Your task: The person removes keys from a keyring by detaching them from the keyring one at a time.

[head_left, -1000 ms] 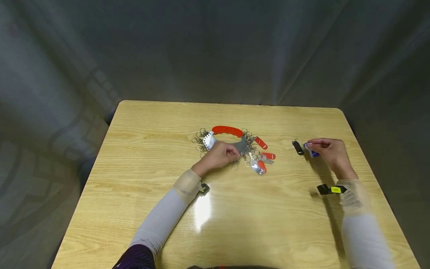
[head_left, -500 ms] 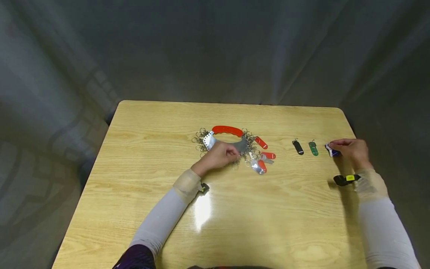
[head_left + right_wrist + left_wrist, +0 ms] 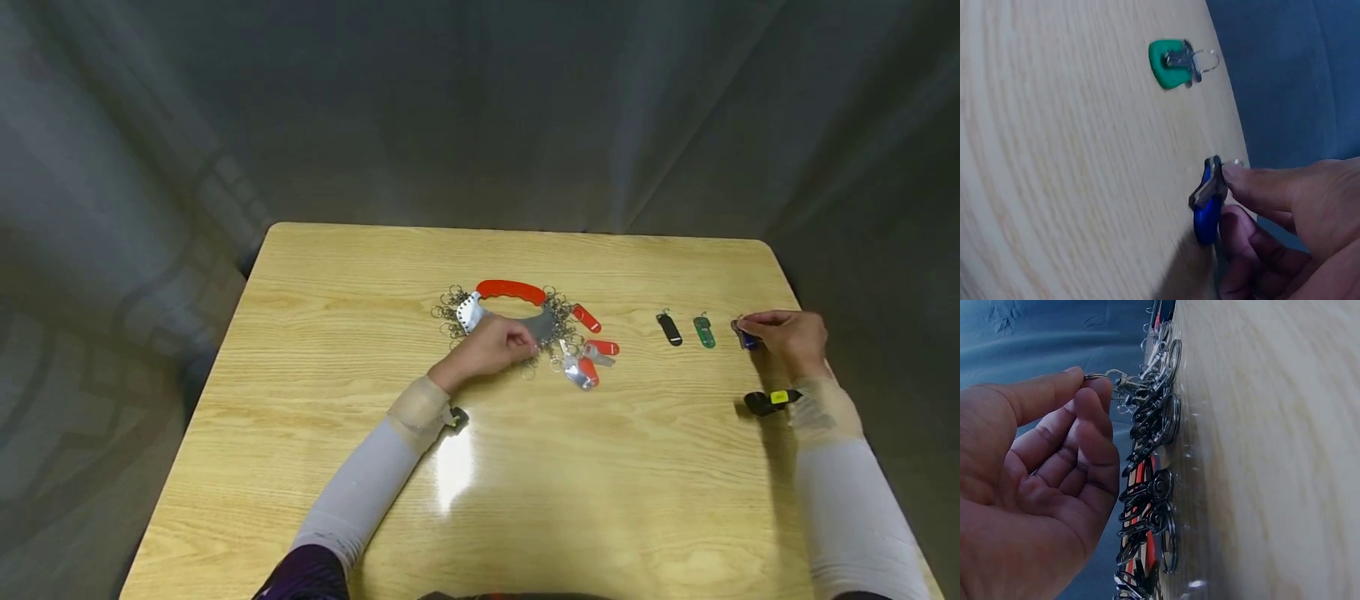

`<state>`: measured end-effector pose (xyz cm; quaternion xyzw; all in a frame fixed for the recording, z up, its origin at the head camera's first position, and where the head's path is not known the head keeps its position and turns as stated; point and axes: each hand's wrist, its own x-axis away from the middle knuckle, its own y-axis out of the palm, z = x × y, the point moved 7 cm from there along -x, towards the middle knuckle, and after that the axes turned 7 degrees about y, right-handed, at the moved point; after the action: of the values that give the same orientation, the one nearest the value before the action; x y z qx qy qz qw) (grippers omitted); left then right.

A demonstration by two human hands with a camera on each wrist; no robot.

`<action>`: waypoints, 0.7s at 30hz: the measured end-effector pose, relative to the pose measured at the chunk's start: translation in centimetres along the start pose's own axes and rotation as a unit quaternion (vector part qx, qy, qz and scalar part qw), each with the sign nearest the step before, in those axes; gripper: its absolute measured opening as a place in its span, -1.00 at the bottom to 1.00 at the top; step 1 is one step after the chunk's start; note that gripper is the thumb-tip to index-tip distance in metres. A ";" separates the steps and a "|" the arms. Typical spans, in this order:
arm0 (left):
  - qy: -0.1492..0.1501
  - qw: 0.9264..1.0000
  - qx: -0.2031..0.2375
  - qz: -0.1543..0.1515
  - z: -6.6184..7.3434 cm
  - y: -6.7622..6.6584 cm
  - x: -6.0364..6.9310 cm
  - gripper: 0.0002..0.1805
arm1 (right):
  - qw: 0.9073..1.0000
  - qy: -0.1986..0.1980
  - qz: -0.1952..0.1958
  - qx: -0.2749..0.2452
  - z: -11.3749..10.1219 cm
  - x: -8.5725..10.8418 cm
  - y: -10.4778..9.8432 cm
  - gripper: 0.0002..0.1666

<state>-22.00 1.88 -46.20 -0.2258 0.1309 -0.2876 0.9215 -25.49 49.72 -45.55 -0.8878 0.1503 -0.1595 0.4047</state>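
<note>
A key holder with a red handle [image 3: 512, 290] and a metal plate [image 3: 470, 312] lies mid-table, fringed with split rings and small clips. My left hand [image 3: 491, 346] covers part of its front edge; between thumb and finger it pinches a split ring [image 3: 1094, 376] joined to a clip. Near the table's right edge, my right hand [image 3: 787, 337] pinches a blue key tag [image 3: 1207, 222] with a key [image 3: 1210, 187] against it. The tag stands tilted at the tabletop; whether it touches the wood is hard to tell. Left of it lies a green key tag [image 3: 703, 332] with a key.
A black key tag [image 3: 669, 329] lies left of the green one. Beside the holder are a red key tag [image 3: 587, 318], a second red tag [image 3: 602, 347] and a third [image 3: 592, 372], with keys. Dark curtains [image 3: 480, 117] hang behind the table.
My right hand has moved right with the blue key tag, uncovering the green tag, and has stayed nearly still over the last half second. My left hand has kept its place.
</note>
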 end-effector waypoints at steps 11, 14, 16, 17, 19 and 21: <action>0.030 0.999 -0.025 -0.022 0.1 0.4 0.2 -0.94 | 0.993 -0.111 -0.035 0.003 -8.2 5.7 2.7 -0.57; 0.030 0.998 -0.037 -0.027 0.1 0.5 0.4 -0.95 | 0.980 -0.170 -0.090 0.039 -11.9 8.2 5.1 -0.70; 0.028 0.998 -0.039 -0.028 0.2 0.4 0.4 -0.95 | 0.968 -0.208 -0.125 0.059 -14.1 10.0 7.1 -0.80; 0.024 0.999 -0.039 -0.028 0.2 0.4 0.4 -0.96 | 0.960 -0.231 -0.141 0.067 -15.0 10.9 8.2 -0.85; 0.020 0.999 -0.039 -0.028 0.2 0.4 0.4 -0.96 | 0.944 -0.270 -0.172 0.087 -16.6 12.6 10.6 -0.92; 0.016 0.999 -0.039 -0.027 0.2 0.4 0.4 -0.96 | 0.928 -0.298 -0.194 0.109 -17.6 14.0 12.9 -0.93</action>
<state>-21.43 1.98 -46.25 -0.2604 0.1501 -0.3109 0.9017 -21.70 24.27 -42.21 -0.8566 -0.1706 0.0215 0.4865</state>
